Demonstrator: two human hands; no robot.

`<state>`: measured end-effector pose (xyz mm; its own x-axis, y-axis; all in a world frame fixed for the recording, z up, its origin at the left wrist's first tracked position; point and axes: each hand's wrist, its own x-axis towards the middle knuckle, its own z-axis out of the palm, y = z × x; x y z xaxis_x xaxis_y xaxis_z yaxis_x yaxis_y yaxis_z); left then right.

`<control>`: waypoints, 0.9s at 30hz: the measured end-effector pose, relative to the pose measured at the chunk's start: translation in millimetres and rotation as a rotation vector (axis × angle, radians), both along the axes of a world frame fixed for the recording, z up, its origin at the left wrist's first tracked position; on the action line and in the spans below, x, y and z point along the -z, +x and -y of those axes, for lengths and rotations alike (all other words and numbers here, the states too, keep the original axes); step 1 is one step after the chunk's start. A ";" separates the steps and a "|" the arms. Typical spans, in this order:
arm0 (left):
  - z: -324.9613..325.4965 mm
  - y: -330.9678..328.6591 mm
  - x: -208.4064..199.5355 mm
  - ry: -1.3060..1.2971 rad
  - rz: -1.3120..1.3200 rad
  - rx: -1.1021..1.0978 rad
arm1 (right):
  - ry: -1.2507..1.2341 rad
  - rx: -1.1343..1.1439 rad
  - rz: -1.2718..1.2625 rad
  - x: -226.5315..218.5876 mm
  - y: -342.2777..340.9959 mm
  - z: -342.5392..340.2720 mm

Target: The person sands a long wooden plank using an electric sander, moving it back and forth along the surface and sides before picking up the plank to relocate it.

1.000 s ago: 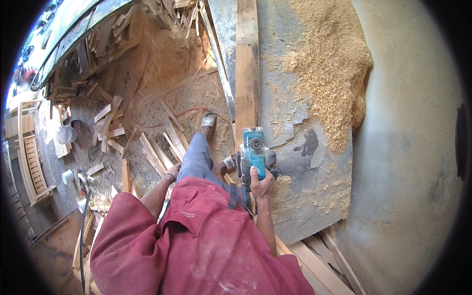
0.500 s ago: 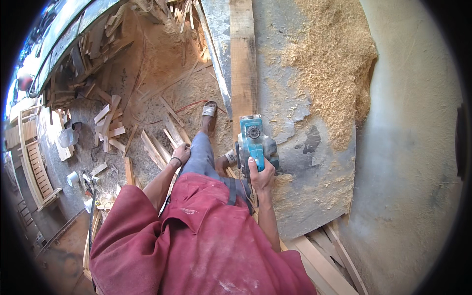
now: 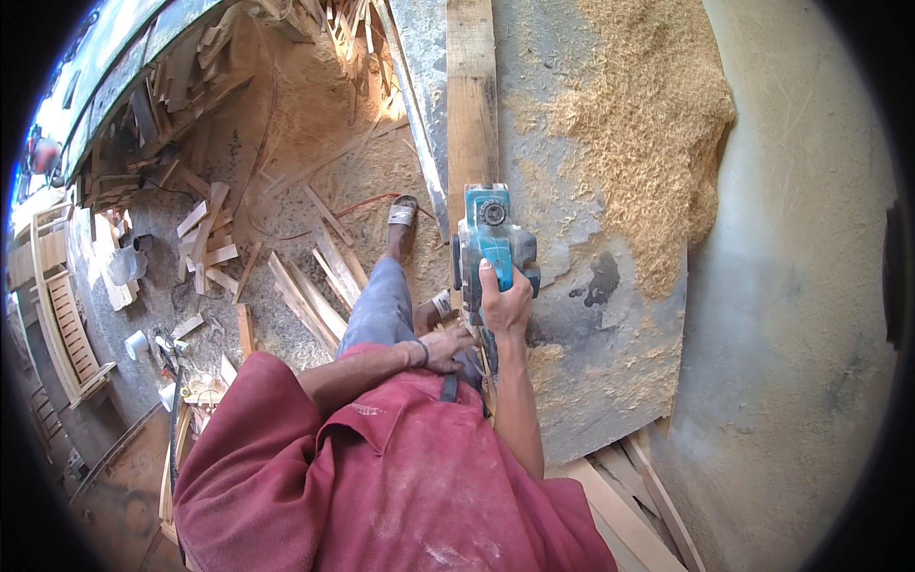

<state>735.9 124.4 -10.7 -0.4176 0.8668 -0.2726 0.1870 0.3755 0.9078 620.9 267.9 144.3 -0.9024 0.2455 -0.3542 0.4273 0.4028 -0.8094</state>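
In my right hand (image 3: 505,303) is the handle of a teal electric planer (image 3: 493,243), with the thumb on top and the fingers wrapped round it. The planer rests on a long wooden board (image 3: 472,105) that runs away from me along the edge of a grey bench (image 3: 562,381). My left hand (image 3: 444,349), with a dark band at the wrist, is across my lap just behind the planer. Its fingers look stretched toward the board, and I see nothing held in them. A thin cord or strip beside the fingers is hard to make out.
A large heap of wood shavings (image 3: 648,124) covers the bench's far right, against a plain wall (image 3: 791,315). Offcuts (image 3: 208,234) and a red cord (image 3: 372,202) lie on the floor to the left. Planks (image 3: 629,515) stand at the bench's near end.
The planer and my right hand have moved forward along the board. My left hand has left my thigh and come across to the right, near the planer's back end.
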 end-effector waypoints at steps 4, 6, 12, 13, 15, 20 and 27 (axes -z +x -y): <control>-2.1 4.6 -7.6 0.146 0.044 0.048 | 0.003 -0.015 -0.030 1.9 -31.5 3.2; -3.8 1.2 1.2 0.088 0.088 0.090 | 0.004 -0.003 -0.036 5.3 -47.3 5.3; 13.6 -0.4 22.2 -0.114 0.242 0.009 | 0.029 -0.013 0.014 10.1 -94.0 11.8; 19.8 0.3 30.7 -0.160 0.227 -0.005 | 0.025 -0.011 0.031 11.0 -102.3 12.8; 34.3 -3.4 47.2 -0.221 0.115 -0.025 | 0.013 -0.004 -0.001 11.1 -120.6 17.5; 70.3 -41.2 42.5 -0.438 0.259 -0.238 | 0.013 0.004 -0.064 24.5 -162.6 23.6; 107.5 -85.7 35.2 -0.489 0.075 -0.350 | -0.018 0.019 -0.083 20.9 -214.8 33.2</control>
